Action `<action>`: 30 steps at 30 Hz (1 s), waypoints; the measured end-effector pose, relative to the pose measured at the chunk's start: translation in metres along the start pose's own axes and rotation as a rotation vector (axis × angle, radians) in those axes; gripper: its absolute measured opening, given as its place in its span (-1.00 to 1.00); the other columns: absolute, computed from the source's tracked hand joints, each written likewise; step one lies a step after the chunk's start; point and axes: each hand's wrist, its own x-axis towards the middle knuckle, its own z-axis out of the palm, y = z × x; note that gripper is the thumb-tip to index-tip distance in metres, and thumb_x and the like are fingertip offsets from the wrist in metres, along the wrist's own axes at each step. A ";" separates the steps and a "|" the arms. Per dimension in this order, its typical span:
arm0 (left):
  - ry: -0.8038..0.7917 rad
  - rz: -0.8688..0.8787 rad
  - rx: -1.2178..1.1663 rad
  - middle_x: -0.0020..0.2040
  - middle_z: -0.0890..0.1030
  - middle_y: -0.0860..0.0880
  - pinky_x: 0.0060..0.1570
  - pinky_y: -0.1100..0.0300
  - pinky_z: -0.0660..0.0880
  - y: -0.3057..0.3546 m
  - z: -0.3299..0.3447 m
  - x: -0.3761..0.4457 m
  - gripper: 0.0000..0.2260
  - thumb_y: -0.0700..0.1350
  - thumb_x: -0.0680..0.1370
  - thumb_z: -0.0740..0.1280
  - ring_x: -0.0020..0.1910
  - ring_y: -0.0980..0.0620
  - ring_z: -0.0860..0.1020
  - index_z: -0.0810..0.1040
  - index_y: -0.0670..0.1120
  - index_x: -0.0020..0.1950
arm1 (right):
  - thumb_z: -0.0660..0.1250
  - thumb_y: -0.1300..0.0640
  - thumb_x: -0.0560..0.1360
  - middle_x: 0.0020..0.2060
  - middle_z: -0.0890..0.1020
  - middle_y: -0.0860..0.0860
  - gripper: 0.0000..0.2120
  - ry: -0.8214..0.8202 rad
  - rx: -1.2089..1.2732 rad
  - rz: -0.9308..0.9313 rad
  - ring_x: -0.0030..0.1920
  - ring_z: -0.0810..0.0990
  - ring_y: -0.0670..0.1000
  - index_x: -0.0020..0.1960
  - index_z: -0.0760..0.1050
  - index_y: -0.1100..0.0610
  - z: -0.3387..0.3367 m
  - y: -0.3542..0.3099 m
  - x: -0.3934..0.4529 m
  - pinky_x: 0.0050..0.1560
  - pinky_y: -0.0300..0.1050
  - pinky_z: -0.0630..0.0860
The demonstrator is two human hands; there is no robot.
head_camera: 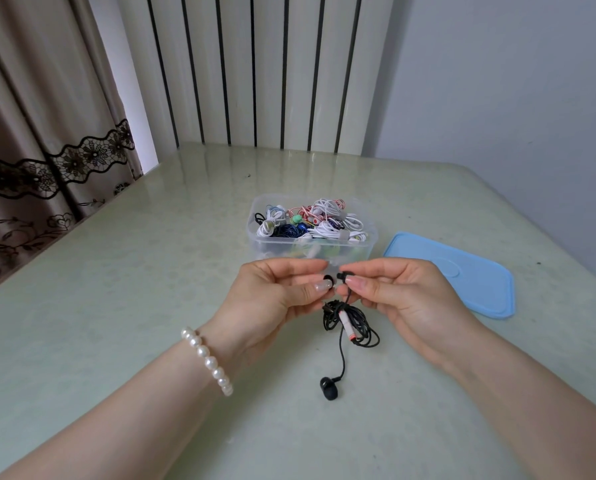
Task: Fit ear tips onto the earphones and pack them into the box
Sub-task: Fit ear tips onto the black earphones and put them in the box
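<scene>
Earbud (342, 276) pinched in right hand (398, 292) faces the ear tip (328, 281) pinched in left hand (272, 294); next, press them together squarely.

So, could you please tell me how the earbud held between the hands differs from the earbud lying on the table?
The held earbud is pinched in the right hand, raised above the table; the lying earbud rests on the table, untouched. The held earbud shows a bare nozzle, with the ear tip still apart in the left hand; the lying earbud looks rounded, seemingly tipped already. Both are black and share one coiled cable.
</scene>
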 end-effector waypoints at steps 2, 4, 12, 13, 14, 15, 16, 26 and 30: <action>0.028 -0.002 -0.004 -0.36 0.66 -0.13 -0.37 0.31 0.56 0.000 0.000 0.000 -0.85 -0.46 0.34 0.33 -0.38 0.03 0.64 0.58 -0.27 -0.17 | 0.39 0.20 0.13 -0.38 0.67 0.07 -0.78 0.004 0.007 0.005 -0.31 0.62 -0.02 -0.22 0.61 0.17 0.000 0.001 0.000 -0.16 -0.26 0.54; 0.041 -0.003 -0.012 -0.38 0.65 -0.13 -0.38 0.31 0.56 0.000 0.000 0.000 -0.88 -0.45 0.33 0.34 -0.39 0.03 0.64 0.58 -0.28 -0.20 | 0.40 0.21 0.12 -0.39 0.66 0.08 -0.79 0.003 0.016 0.011 -0.32 0.61 -0.01 -0.24 0.61 0.18 0.000 0.001 0.000 -0.15 -0.24 0.55; 0.009 -0.028 -0.054 -0.33 0.66 -0.17 -0.32 0.28 0.59 -0.002 0.002 0.000 -0.91 -0.37 0.24 0.37 -0.36 0.00 0.65 0.64 -0.26 -0.30 | 0.44 0.24 0.10 -0.36 0.67 0.08 -0.74 0.038 0.005 -0.039 -0.33 0.63 -0.02 -0.21 0.58 0.18 0.002 0.003 0.001 -0.19 -0.29 0.56; 0.002 -0.031 -0.060 -0.33 0.66 -0.17 -0.32 0.28 0.59 -0.002 0.001 0.000 -0.91 -0.33 0.23 0.37 -0.36 0.01 0.65 0.65 -0.25 -0.32 | 0.44 0.26 0.11 -0.37 0.67 0.07 -0.75 0.050 -0.001 -0.050 -0.34 0.62 -0.04 -0.20 0.59 0.17 0.002 0.003 0.001 -0.20 -0.30 0.56; -0.005 -0.034 -0.065 -0.33 0.66 -0.17 -0.31 0.28 0.59 -0.002 0.001 0.000 -0.91 -0.30 0.22 0.38 -0.36 0.02 0.64 0.66 -0.24 -0.33 | 0.45 0.28 0.12 -0.38 0.67 0.05 -0.76 0.063 -0.011 -0.059 -0.35 0.62 -0.07 -0.20 0.59 0.17 0.002 0.003 0.001 -0.22 -0.32 0.55; -0.010 -0.034 -0.065 -0.32 0.66 -0.17 -0.31 0.29 0.59 -0.002 0.001 0.000 -0.91 -0.28 0.22 0.38 -0.36 0.03 0.64 0.66 -0.23 -0.33 | 0.45 0.32 0.15 -0.38 0.66 0.04 -0.77 0.074 -0.025 -0.068 -0.37 0.61 -0.08 -0.20 0.59 0.18 0.002 0.003 0.001 -0.23 -0.33 0.55; -0.011 -0.030 -0.059 -0.32 0.66 -0.16 -0.32 0.30 0.58 -0.002 0.001 0.000 -0.91 -0.27 0.21 0.39 -0.37 0.04 0.64 0.66 -0.23 -0.33 | 0.46 0.36 0.17 -0.39 0.66 0.04 -0.78 0.080 -0.043 -0.075 -0.37 0.60 -0.09 -0.20 0.60 0.19 0.002 0.003 0.001 -0.25 -0.33 0.54; 0.027 0.000 -0.037 -0.35 0.65 -0.16 -0.34 0.31 0.57 -0.002 0.001 0.000 -0.88 -0.31 0.16 0.41 -0.37 0.02 0.64 0.63 -0.25 -0.33 | 0.40 0.17 0.16 -0.37 0.64 0.11 -0.79 -0.042 0.093 0.020 -0.35 0.56 0.01 -0.23 0.64 0.22 0.002 0.004 0.000 -0.25 -0.27 0.54; 0.019 -0.043 -0.117 -0.33 0.66 -0.18 -0.32 0.31 0.58 -0.001 0.001 0.000 -0.89 -0.31 0.22 0.38 -0.36 0.03 0.64 0.63 -0.27 -0.29 | 0.38 0.22 0.20 -0.38 0.64 0.11 -0.85 -0.060 0.101 0.018 -0.36 0.58 -0.01 -0.25 0.64 0.21 0.002 0.003 0.001 -0.27 -0.28 0.53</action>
